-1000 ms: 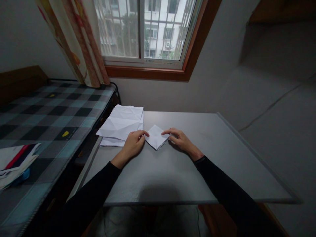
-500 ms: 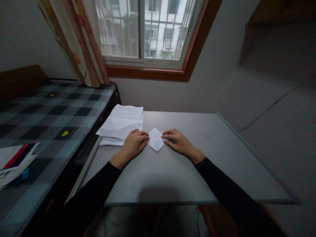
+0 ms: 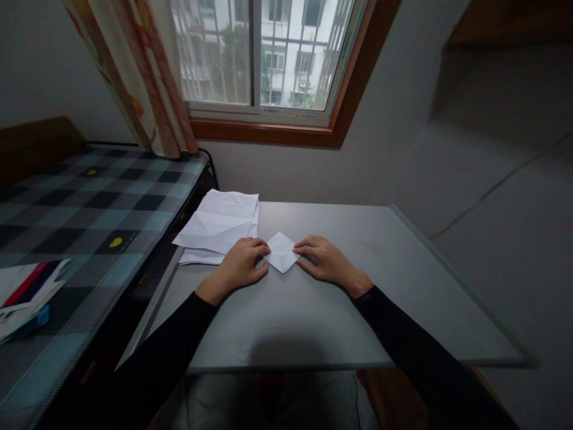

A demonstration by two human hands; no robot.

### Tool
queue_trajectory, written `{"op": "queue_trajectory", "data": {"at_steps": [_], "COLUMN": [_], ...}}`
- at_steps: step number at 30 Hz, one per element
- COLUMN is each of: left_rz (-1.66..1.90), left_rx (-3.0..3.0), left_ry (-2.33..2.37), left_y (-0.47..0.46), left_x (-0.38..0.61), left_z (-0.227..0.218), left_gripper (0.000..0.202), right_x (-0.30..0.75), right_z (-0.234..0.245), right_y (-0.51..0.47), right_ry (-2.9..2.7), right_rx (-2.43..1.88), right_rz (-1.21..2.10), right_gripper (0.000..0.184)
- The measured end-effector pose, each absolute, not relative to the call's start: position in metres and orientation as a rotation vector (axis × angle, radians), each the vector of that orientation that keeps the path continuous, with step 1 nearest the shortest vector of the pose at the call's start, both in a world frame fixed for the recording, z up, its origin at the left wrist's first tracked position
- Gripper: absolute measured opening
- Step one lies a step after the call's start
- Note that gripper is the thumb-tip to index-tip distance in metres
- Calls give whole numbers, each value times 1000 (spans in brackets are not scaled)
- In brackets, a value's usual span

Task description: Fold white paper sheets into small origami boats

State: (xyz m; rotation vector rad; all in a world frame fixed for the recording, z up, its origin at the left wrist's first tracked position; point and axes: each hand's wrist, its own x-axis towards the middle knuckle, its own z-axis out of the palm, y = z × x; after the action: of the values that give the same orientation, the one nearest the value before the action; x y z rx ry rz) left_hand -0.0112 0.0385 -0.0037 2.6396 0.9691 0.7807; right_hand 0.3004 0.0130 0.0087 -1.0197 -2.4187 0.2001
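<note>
A small folded white paper (image 3: pixel 282 253), diamond-shaped with crease lines, lies on the grey table (image 3: pixel 340 322). At its left corner my left hand (image 3: pixel 244 261) has its fingers curled, with the fingertips on the paper's edge. My right hand (image 3: pixel 323 259) grips the opposite corner between thumb and fingers. Both palms rest low over the tabletop. Just behind my left hand is a stack of larger creased white sheets (image 3: pixel 221 221), partly hidden by that hand.
To the left stands a bed with a checked cover (image 3: pixel 147 203), holding some printed papers or a bag (image 3: pixel 27 292). Beyond the table are a wall, a wood-framed window (image 3: pixel 268 126) and a patterned curtain (image 3: pixel 156 101). A cable (image 3: pixel 487 194) runs along the right wall.
My left thumb has moved down and away from the fingers, off the paper's edge. The paper and my right hand have stayed nearly in place.
</note>
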Motion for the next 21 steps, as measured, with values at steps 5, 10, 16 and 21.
{"op": "queue_trajectory", "data": {"at_steps": [5,10,16,21], "left_rz": [772,762,803,907], "left_rx": [2628,2635,2483,2507], "left_ry": [943,971,1064,1121], "left_y": [36,35,42,44], "left_x": [-11,-9,-4,-4], "left_z": [0,0,-11,-15], "left_gripper": [24,18,20,25], "right_x": [301,298,291,284], "right_z": [7,4,-6,-12], "right_y": [14,16,18,17], "right_ry": [-2441,-2413,-2167,-2006], "right_rx": [-1022,-1050,-1164,-1306], "right_rz": [154,136,248,382], "right_gripper": [24,30,20,6]}}
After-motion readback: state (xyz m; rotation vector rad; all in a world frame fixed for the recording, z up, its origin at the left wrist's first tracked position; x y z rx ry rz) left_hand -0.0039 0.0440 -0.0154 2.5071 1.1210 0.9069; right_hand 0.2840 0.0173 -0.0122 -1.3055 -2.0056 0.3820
